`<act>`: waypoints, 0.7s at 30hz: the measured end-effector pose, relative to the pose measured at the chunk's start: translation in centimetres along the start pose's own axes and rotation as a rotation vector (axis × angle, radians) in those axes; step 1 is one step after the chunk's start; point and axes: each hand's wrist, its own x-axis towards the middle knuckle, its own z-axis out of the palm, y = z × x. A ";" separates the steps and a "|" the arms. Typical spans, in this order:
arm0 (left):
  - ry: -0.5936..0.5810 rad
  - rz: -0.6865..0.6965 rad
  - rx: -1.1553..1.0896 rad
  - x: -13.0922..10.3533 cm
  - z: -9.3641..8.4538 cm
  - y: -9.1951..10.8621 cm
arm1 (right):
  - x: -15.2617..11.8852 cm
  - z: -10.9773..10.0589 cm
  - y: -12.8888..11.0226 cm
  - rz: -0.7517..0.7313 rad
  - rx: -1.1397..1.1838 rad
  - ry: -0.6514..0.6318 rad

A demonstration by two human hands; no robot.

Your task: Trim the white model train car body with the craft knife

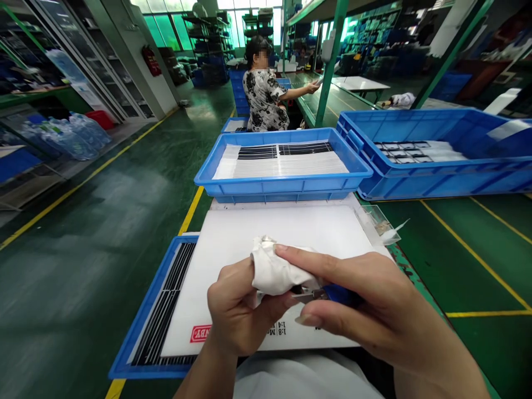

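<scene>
While both hands pinch it, the blade (310,295) lies crosswise, cloth-wrapped (274,271).

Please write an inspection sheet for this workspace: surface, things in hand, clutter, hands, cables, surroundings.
Surface: white board lying over a blue tray of dark strips.
Things in hand: white cloth wrapped on a small blue-handled metal tool.
Clutter: clear plastic piece at the board's right corner.
Hands: left hand in a grip on the cloth; right hand holds the tool.
Cables: nothing seen.
Surroundings: two more blue trays of strips ahead; a co-worker at a green bench; bottled water at left.
</scene>
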 end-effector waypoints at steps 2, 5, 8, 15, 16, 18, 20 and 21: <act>-0.003 0.033 0.010 0.0 0.0 -0.2 | 0.0 -0.1 0.1 -0.011 -0.018 -0.002; 0.005 0.036 0.031 0.1 0.0 -0.3 | 0.1 -0.1 0.2 -0.019 -0.033 -0.003; -0.002 0.056 0.046 0.2 0.1 -0.3 | 0.1 -0.2 0.2 -0.035 -0.061 0.008; -0.006 0.049 0.066 -0.1 0.1 -0.4 | -0.2 -0.1 0.4 -0.059 -0.134 0.034; -0.006 0.051 0.068 -0.1 0.1 -0.4 | -0.3 -0.1 0.5 -0.061 -0.142 0.036; -0.013 0.054 0.066 -0.2 0.1 -0.5 | -0.3 -0.2 0.5 -0.062 -0.158 0.044; -0.021 0.051 0.048 -0.2 0.1 -0.5 | -0.4 -0.2 0.6 -0.064 -0.169 0.050; -0.023 0.049 0.036 -0.3 0.1 -0.6 | -0.4 -0.2 0.6 -0.067 -0.173 0.051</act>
